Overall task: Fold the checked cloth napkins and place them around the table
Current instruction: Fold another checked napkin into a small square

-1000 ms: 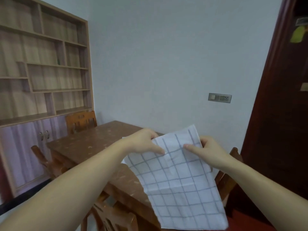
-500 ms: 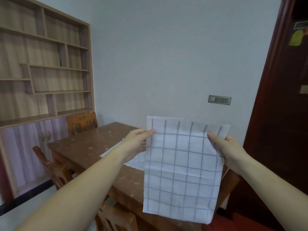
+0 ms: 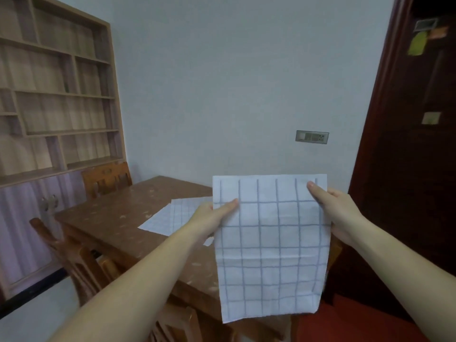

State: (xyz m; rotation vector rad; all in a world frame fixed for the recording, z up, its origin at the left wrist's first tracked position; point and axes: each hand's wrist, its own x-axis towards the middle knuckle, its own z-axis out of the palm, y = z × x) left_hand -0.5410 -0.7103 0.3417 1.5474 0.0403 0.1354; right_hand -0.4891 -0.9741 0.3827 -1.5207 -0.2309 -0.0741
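A checked napkin [image 3: 270, 245] hangs in the air in front of the person, spread flat and upright, above the near right end of the surface [image 3: 106, 218]. The left hand [image 3: 209, 215] pinches its left edge near the top, thumb lying across the front of the cloth. The right hand [image 3: 338, 215] pinches the right edge a little higher, thumb also on the front. Both grips are closed on the napkin, and the rest of the cloth drops straight down below them, with a faint horizontal crease across its lower half.

A second napkin [image 3: 170, 215] lies flat on the surface behind the left hand, partly hidden by that hand and wrist; whether more cloths lie under it cannot be told. The surface is brown wood with pale flecks.

A chair [image 3: 106, 178] stands at the far left side of the surface, its back against the wall unit. Another chair [image 3: 66, 253] is tucked in on the near left side, and the top of a third [image 3: 177, 324] shows at the bottom edge, below the left forearm. The held napkin blocks the view of the right end of the surface.

A shelf unit [image 3: 56, 95] with cupboard doors beneath fills the left wall. A socket plate [image 3: 312, 137] sits on the pale back wall. A dark door [image 3: 404, 169] takes up the right, with a yellow-green note [image 3: 417, 44] stuck near its top.
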